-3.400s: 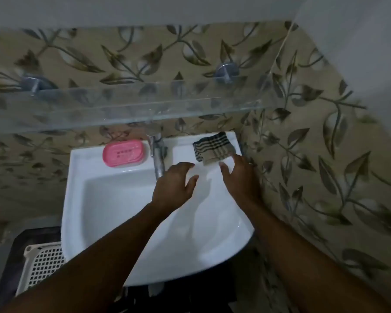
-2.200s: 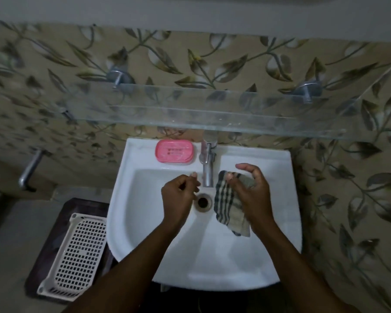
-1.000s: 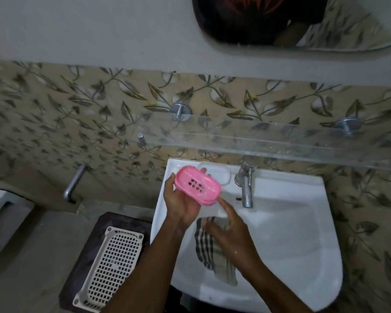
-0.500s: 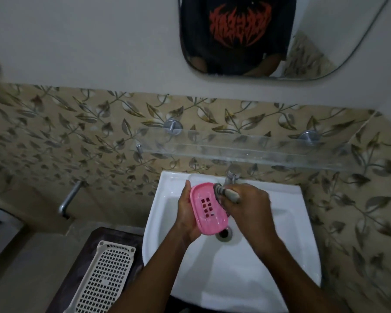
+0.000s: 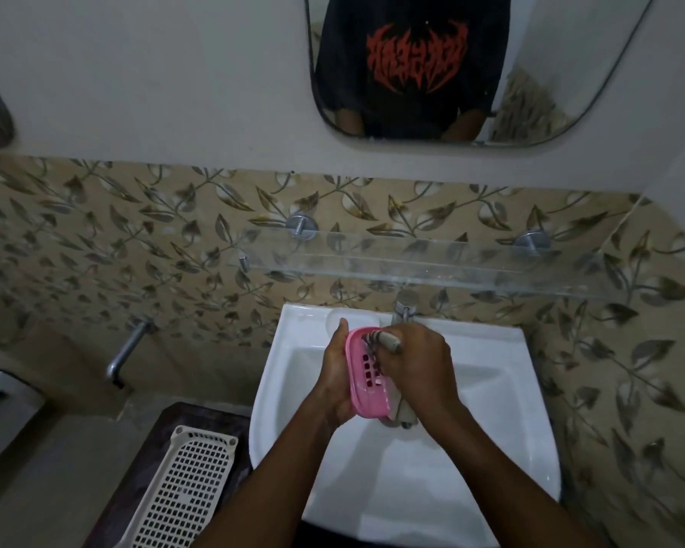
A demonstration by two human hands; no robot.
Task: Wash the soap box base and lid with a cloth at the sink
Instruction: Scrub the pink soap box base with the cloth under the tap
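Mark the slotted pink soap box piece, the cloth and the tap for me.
slotted pink soap box piece (image 5: 357,378), head view, pink surface beside the slots.
cloth (image 5: 388,341), head view, bunched upper end.
tap (image 5: 405,304), head view, metal body.

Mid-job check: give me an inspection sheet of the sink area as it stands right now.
Surface: white sink, both hands working over its basin.
Job's things: pink soap box base held on edge, slotted side in view; striped cloth pressed into it; lid not clearly made out.
Clutter: white perforated basket on the floor left of the sink.
Grippers: left hand holds the base from behind; right hand grips the cloth.
Cables: nothing seen.
Surroundings: tap, glass shelf and mirror above; leaf-patterned wall tiles.
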